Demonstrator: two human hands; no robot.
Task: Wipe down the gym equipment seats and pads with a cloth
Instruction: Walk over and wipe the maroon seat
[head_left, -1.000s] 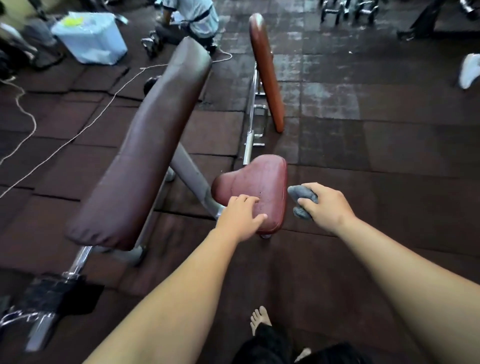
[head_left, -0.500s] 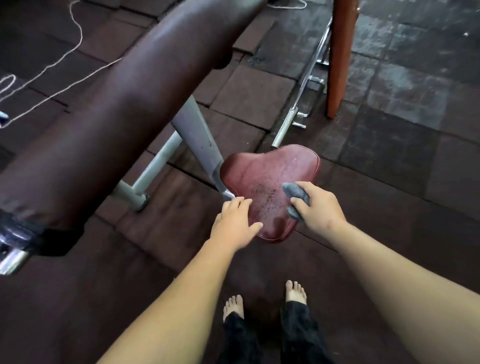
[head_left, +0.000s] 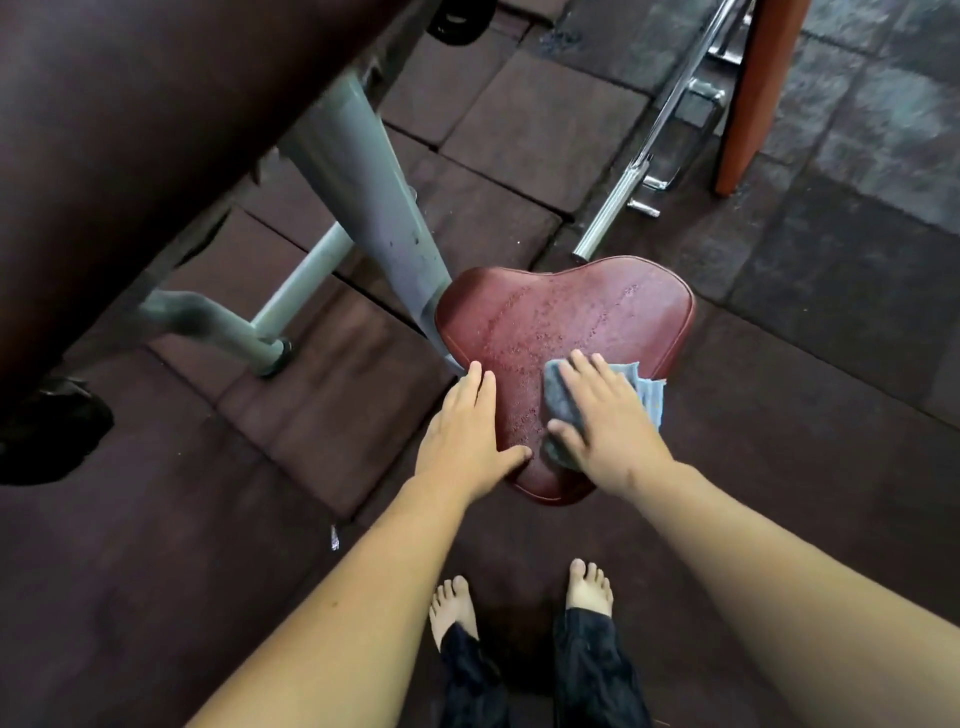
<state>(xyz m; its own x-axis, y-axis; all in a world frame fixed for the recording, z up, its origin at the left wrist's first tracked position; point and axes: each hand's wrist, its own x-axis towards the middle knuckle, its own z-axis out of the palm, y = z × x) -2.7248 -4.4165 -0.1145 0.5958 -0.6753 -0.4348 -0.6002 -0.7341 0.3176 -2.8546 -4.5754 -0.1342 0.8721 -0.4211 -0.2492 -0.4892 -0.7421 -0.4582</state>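
A dark red, heart-shaped seat pad (head_left: 566, 322) sits low at the middle of the view, its surface speckled with droplets. My right hand (head_left: 608, 426) lies flat with straight fingers on a grey cloth (head_left: 563, 400), pressing it against the seat's near right part. My left hand (head_left: 462, 436) rests flat on the seat's near left edge, thumb stretched toward the cloth. A long dark maroon back pad (head_left: 130, 145) slants across the upper left, close to the camera.
A grey metal post (head_left: 374, 197) and legs carry the seat. A chrome rail (head_left: 623, 187) and an orange-red upright pad (head_left: 753, 93) stand at the upper right. Dark rubber floor tiles (head_left: 519, 119) lie all around. My bare feet (head_left: 587, 587) stand just below the seat.
The camera has leaned in over the seat. My right hand, which held the bunched cloth at the seat's right edge, now presses it flat on the seat. The left hand stays put.
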